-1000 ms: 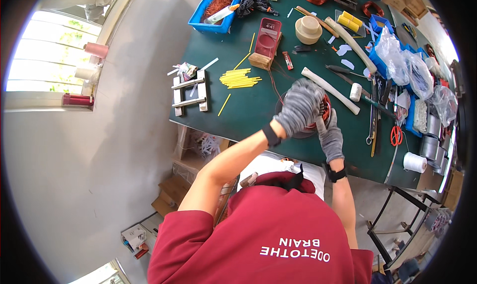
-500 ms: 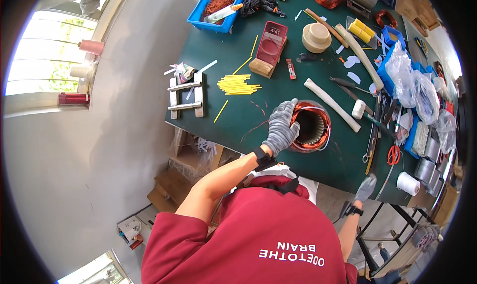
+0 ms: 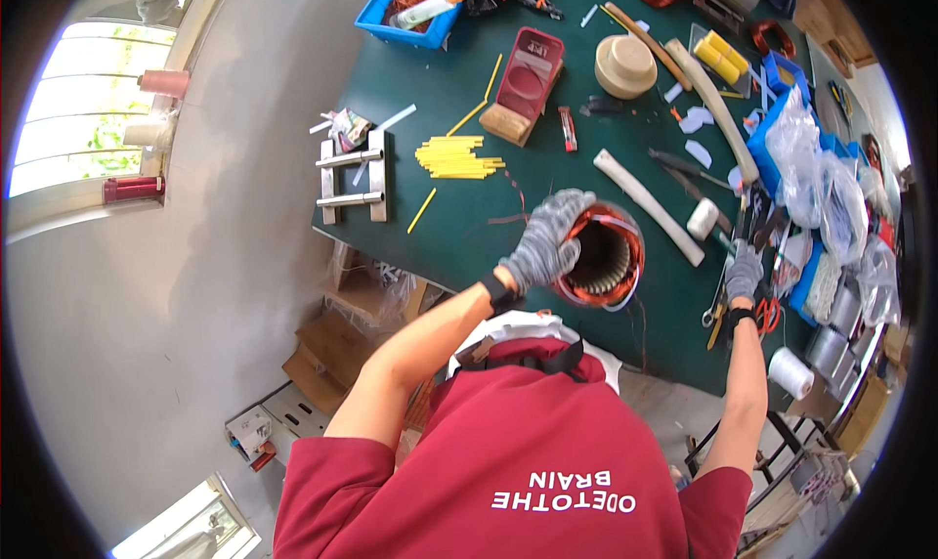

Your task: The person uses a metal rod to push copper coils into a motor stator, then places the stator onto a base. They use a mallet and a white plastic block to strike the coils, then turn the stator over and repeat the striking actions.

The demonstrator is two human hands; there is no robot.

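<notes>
A round motor stator with copper windings stands on the green table near its front edge. My left hand, in a grey knit glove, grips the stator's left rim and tilts it. My right hand, also gloved, reaches out to the row of hand tools at the right of the table and rests on them; whether it grips one I cannot tell. A white-headed mallet lies just right of the stator.
Yellow sticks, a metal jig, a red phone on a wooden block, a blue bin of copper wire and a beige reel lie farther back. Plastic bags, orange scissors and a white spool crowd the right edge.
My right hand left the stator, dropped below the table edge, then rose to the tools on the right. My left hand moved from the stator's top to its left rim.
</notes>
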